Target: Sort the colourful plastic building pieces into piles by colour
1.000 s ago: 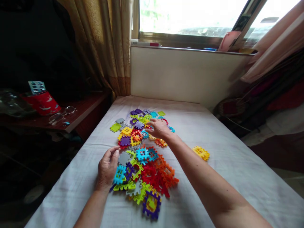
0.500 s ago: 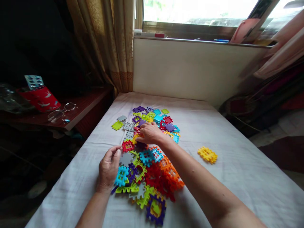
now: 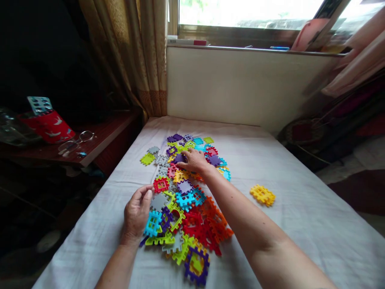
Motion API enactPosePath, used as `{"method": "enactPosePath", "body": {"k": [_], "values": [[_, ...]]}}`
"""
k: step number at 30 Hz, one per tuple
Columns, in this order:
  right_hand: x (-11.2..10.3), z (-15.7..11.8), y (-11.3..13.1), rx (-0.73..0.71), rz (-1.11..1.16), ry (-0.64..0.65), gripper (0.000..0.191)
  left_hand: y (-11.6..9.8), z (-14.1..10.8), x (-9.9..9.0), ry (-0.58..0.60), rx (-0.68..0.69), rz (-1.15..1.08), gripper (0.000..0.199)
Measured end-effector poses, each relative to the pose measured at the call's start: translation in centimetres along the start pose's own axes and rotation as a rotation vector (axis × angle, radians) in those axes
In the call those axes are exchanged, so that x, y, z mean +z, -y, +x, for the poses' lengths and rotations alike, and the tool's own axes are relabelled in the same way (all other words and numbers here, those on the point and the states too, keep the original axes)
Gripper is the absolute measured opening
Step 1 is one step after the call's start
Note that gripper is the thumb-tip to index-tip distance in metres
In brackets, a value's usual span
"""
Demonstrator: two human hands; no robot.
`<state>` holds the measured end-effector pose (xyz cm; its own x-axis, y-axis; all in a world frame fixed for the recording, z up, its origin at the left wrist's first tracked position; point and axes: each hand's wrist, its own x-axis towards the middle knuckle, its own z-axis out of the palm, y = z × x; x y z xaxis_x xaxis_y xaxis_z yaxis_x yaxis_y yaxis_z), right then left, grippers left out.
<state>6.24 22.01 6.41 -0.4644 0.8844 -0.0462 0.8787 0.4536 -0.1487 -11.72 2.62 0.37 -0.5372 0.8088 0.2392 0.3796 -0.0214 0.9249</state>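
Colourful plastic interlocking tiles with notched edges lie in a long heap down the bed. My right hand is over the far half of it, thumb and forefinger apart around a dark purple tile, with no firm grip visible. A yellow window tile and a lavender tile lie just nearer to me. My left hand rests at the heap's left side, fingers curled together. Its fingertips meet the left corner of a red window tile; whether they pinch it is hidden.
A small stack of yellow tiles lies apart on the white sheet, right of my forearm. On the left, a dark wooden table holds glasses and a red container. A wall and window close off the far end.
My right hand has moved slightly away from me and lifted its fingers off the middle of the heap, uncovering the yellow and lavender tiles. My left hand has stayed in place.
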Motion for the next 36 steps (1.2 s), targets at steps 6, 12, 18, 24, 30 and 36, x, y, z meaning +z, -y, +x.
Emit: {"method": "enactPosePath", "body": {"k": [6, 12, 18, 24, 30, 36], "values": [[-1.1, -5.3, -1.1, 0.053, -0.055, 0.053, 0.051, -0.2, 0.1, 0.2, 0.024, -0.039, -0.055, 0.049], [-3.9, -6.6, -1.0, 0.128, -0.103, 0.104, 0.037, 0.0, 0.1, 0.3, 0.019, -0.028, -0.040, 0.050], [-2.7, -0.8, 3.1, -0.118, -0.057, 0.030, 0.048, 0.2, 0.2, 0.3, 0.026, -0.030, -0.056, 0.051], [-0.3, -0.1, 3.8, -0.040, -0.041, 0.063, 0.041, 0.1, 0.2, 0.1, 0.027, -0.038, -0.050, 0.050], [-1.2, -5.0, 0.5, -0.059, -0.051, 0.060, 0.032, -0.5, 0.2, 0.2, 0.032, -0.002, -0.012, 0.046], [-0.4, -12.1, -1.9, -0.092, 0.135, -0.295, 0.024, -0.7, 0.1, 0.2, 0.035, 0.025, 0.007, 0.045]]}}
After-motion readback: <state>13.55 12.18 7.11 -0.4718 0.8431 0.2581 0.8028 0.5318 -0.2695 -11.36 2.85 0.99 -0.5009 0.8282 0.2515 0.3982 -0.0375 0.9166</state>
